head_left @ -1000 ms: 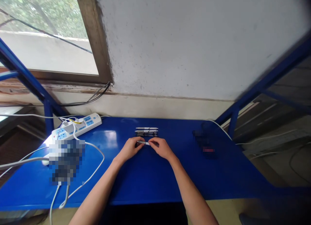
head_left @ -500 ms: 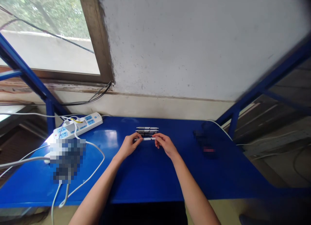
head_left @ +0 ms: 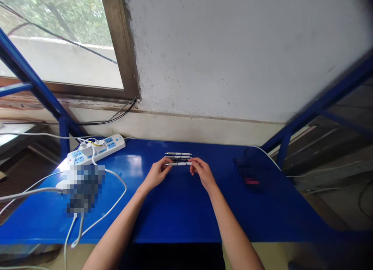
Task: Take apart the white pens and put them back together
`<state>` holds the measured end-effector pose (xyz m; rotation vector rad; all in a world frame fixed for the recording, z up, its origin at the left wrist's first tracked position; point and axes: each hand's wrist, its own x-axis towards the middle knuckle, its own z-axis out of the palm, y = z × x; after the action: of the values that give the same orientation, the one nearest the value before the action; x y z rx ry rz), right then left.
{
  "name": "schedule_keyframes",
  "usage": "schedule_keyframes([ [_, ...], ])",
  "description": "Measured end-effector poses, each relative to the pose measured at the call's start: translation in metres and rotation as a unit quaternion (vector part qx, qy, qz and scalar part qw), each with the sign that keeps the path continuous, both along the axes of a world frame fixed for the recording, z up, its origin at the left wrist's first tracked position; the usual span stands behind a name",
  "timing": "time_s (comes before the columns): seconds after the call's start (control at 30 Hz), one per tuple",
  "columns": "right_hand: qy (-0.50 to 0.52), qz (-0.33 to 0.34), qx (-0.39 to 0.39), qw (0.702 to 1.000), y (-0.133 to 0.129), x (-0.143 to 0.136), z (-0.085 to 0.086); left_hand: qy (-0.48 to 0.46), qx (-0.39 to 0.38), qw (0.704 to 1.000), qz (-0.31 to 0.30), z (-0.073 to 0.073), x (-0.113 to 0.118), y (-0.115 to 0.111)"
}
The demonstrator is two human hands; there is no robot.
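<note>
A white and grey pen (head_left: pixel 180 163) lies crosswise between my two hands, low over the blue table top. My left hand (head_left: pixel 158 172) has its thumb and index finger closed around the pen's left end, whose thin tip shows between them. At the other end, my right hand (head_left: pixel 202 172) pinches the pen with thumb and fingertips. Just behind it, a similar pen (head_left: pixel 178 153) lies parallel on the table, with at least one more close in front of that; the held pen and fingers partly cover this group.
A white power strip (head_left: pixel 116 142) with plugs and looping white cables (head_left: pixel 124 184) occupies the blue table's (head_left: pixel 180 219) left side. A blurred-out dark object (head_left: pixel 84 192) lies in front of it. Dark items (head_left: pixel 247 176) lie at the right. Behind stand a wall (head_left: pixel 210 60) and blue metal frames (head_left: pixel 284 145).
The held pen has shifted slightly away from me, nearer the other pens. More of its left end now shows at my left fingers. The camera view has turned slightly.
</note>
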<state>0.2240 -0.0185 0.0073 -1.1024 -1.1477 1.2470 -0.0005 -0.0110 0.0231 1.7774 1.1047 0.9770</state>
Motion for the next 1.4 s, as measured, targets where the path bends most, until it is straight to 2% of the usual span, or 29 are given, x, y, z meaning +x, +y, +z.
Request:
schedule_keyframes([
  [0.33, 0.013, -0.002, -0.003, 1.000, -0.0013, -0.0018, 0.0036, -0.003, -0.010, 1.000, 0.011, -0.0022, -0.0003, 0.0013],
  [0.6, 0.060, -0.017, -0.002, 0.998, -0.0024, -0.0030, 0.0058, -0.005, -0.001, 1.000, 0.008, -0.0001, 0.0000, 0.0010],
  [0.9, 0.055, -0.018, -0.002, 0.998, -0.0041, -0.0037, 0.0092, -0.004, -0.008, 1.000, 0.015, 0.0003, -0.0005, 0.0009],
  [1.03, 0.052, -0.021, -0.002, 0.998, -0.0039, -0.0034, 0.0089, -0.008, 0.016, 1.000, 0.019, 0.0004, -0.0001, 0.0010],
  [1.4, 0.052, -0.008, 0.006, 0.999, -0.0025, -0.0024, 0.0087, 0.014, 0.002, 1.000, -0.001, -0.0009, 0.0002, -0.0007],
])
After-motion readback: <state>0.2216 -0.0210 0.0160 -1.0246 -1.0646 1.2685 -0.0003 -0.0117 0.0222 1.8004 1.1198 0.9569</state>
